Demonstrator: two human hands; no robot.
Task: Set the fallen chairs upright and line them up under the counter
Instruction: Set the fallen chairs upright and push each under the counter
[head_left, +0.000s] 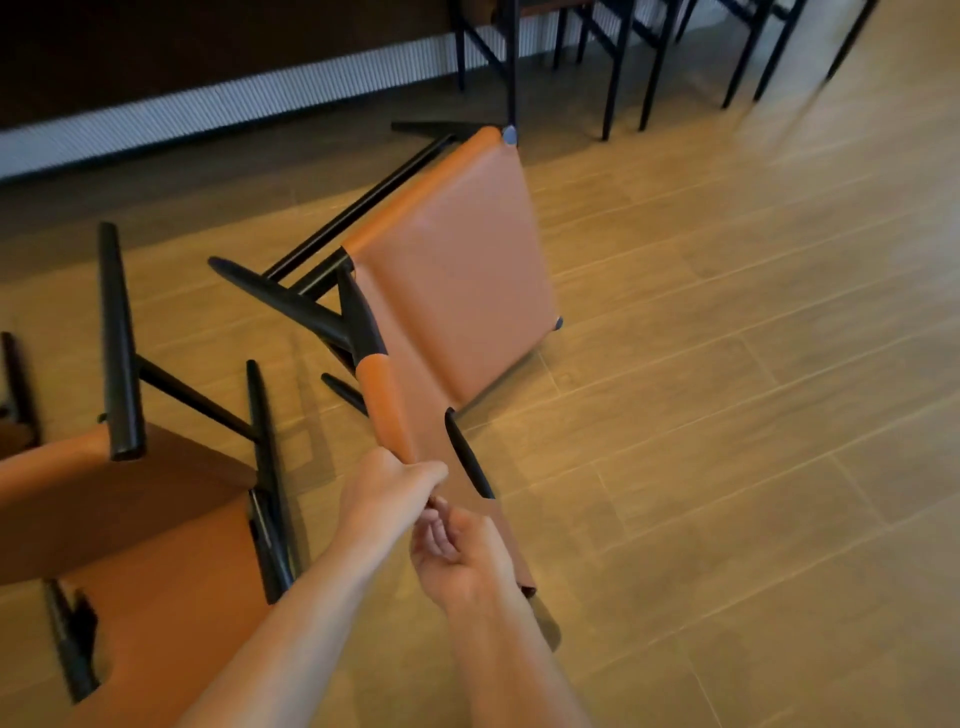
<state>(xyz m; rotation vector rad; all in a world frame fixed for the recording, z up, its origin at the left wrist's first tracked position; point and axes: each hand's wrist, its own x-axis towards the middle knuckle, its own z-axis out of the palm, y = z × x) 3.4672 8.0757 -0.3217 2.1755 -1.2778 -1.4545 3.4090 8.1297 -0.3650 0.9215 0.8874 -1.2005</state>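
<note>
Orange leather chair with black legs (457, 260), held by its back
My left hand (389, 488) fists round the back's edge, right hand (462, 558) curled on it beneath; seat lies beyond, toward the ribbed counter base (208, 109).

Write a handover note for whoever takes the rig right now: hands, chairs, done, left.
Left hand: grips the backrest edge of the middle chair.
Right hand: fingers curled on the same backrest, just below.
Middle chair: not upright, seat tipped toward the camera, legs pointing toward the counter base.
Second fallen chair: on the floor at lower left, untouched.
Done: upright chairs stand at the counter, top right.
Left: raise the held chair, then the second, and line both up. A dark leg at the far left edge may be another chair; cannot tell.
</note>
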